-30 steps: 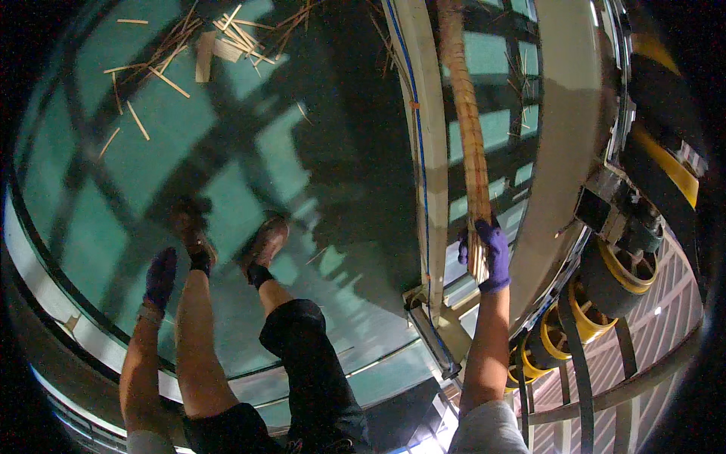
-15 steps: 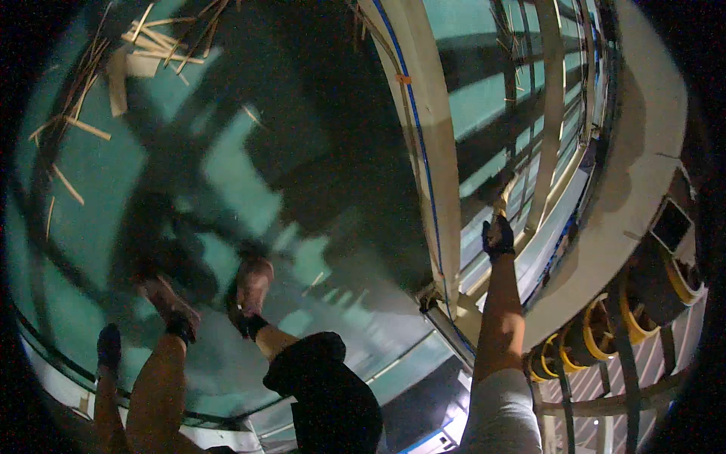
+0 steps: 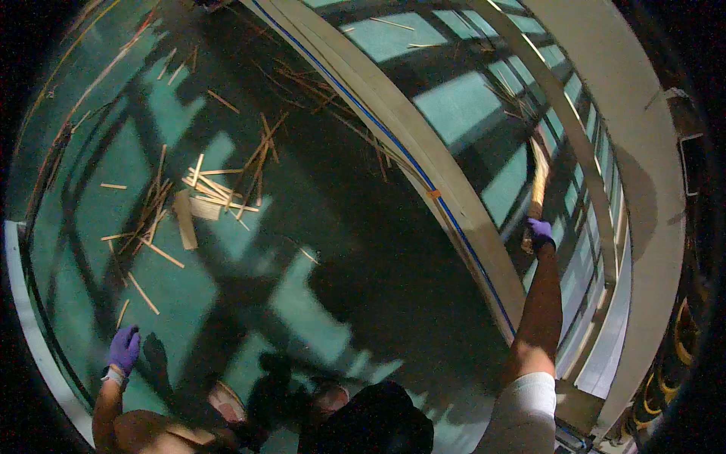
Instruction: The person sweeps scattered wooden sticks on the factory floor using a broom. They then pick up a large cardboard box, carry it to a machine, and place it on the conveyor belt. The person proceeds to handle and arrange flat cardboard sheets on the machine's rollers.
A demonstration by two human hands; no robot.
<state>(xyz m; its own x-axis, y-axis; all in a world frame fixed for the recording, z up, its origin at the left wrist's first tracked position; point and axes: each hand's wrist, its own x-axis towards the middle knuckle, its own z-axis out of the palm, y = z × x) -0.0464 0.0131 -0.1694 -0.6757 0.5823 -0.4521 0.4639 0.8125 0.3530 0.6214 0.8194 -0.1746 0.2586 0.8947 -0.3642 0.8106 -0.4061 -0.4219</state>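
In a purple glove, my right hand (image 3: 538, 229) is closed around the lower part of a long pale wooden piece (image 3: 538, 178). Its far end tapers and looks ragged; its exact kind is unclear. The piece points away from me, beyond the curved beige beam (image 3: 484, 234). My left hand (image 3: 125, 348), also gloved in purple with a band at the wrist, hangs low on the left above the green floor (image 3: 249, 303). It appears to hold nothing, its fingers loosely extended. A thin stick (image 3: 123, 312) lies on the floor just past its fingertips.
Loose wooden sticks (image 3: 219, 191) and a flat board piece (image 3: 184, 219) lie scattered on the floor at left. A blue cable (image 3: 378, 125) runs along the beam. Metal rails (image 3: 563, 98) and a wide curved ledge (image 3: 646, 151) stand at right. Dark shadows cover much of the floor.
The view has shifted, bringing the scattered sticks nearer the middle. My left hand has risen in view, away from my leg. The wooden piece in my right hand now shows at greater length.
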